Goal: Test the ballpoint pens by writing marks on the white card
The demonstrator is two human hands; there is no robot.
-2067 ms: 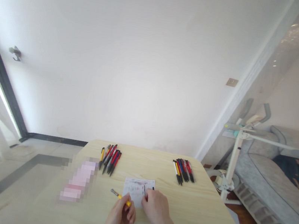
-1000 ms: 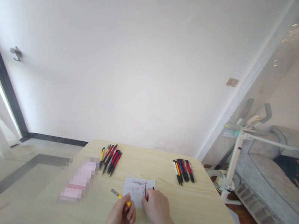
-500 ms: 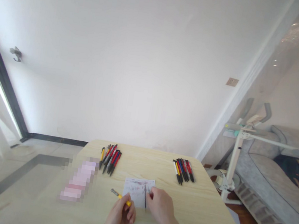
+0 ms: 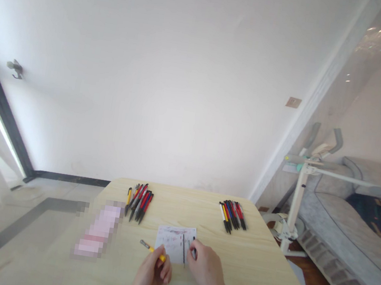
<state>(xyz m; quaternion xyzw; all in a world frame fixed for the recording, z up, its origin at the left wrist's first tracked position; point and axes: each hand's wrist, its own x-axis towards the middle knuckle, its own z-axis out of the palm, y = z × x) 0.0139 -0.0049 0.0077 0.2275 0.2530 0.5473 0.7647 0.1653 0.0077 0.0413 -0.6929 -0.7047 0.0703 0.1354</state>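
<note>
My left hand [image 4: 154, 271] is closed around a yellow pen [image 4: 161, 256], whose greyish end sticks out to the left. Over the right edge of a scribbled white paper [image 4: 169, 245] is my right hand [image 4: 205, 264], thumb and forefinger pinched together. A small dark piece [image 4: 193, 238] shows at those fingertips; most of it is hidden, so its kind is unclear. On the paper lies a thin black stick [image 4: 183, 249], like a pen refill, just left of my right fingers. Small dark and reddish marks cover the sheet.
Several pens [image 4: 139, 203] with red, grey and yellow barrels lie at the table's back left. Another row of pens [image 4: 232, 216] is at the back right. A blurred pink item [image 4: 98, 231] lies left on the wooden table [image 4: 255, 278]. Exercise equipment [image 4: 297, 203] stands beyond the right edge.
My right fingers have moved slightly off the black stick, and a dark piece now shows at their tips. My left hand keeps the yellow pen in place. The view shifted slightly.
</note>
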